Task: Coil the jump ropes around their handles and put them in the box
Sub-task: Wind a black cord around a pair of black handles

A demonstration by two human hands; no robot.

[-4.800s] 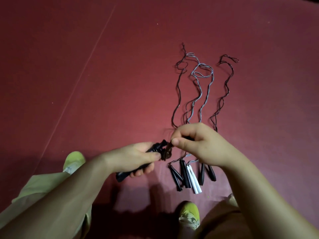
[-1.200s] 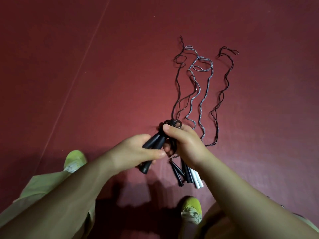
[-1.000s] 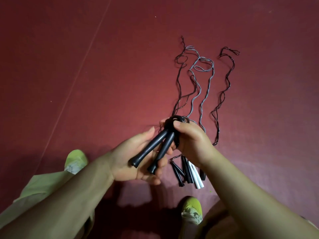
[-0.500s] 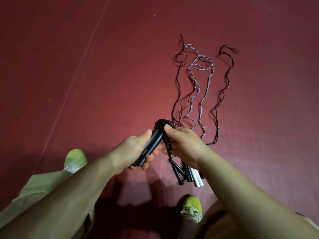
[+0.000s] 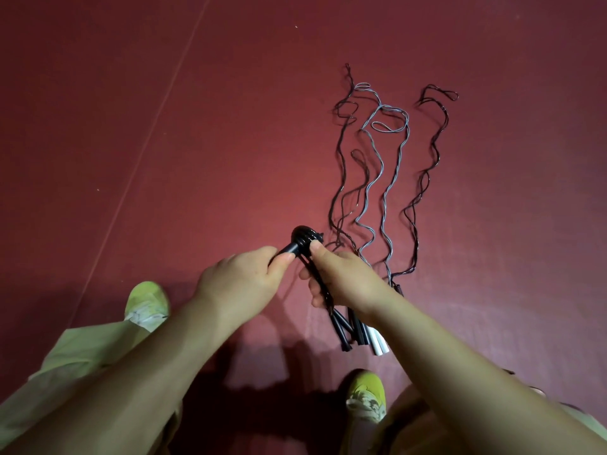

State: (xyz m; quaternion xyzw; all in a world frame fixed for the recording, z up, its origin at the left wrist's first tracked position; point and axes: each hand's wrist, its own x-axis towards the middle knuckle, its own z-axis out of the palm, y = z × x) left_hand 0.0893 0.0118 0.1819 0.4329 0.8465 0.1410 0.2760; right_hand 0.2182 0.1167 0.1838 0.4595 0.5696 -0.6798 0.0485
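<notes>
Head view, looking down at a dark red floor [image 5: 164,142] crossed by one thin pale line [image 5: 144,149] running diagonally at left. The floor left of and beyond the hands lies open. The left hand [image 5: 236,284] is closed around the black handles [image 5: 285,251] of a jump rope, whose cord sits wound in a tight black coil [image 5: 303,239] at their far end. The right hand [image 5: 345,280] pinches that coil with the thumb on top, fingers curled beneath. Just right of the hands, more jump ropes [image 5: 384,178] lie stretched out on the floor, cords wavy, black and grey. Their handles [image 5: 358,333], black and white, are partly hidden under the right wrist. Two yellow-green shoes [image 5: 147,303] and pale trouser legs [image 5: 85,356] show at the bottom edge, cut off.
</notes>
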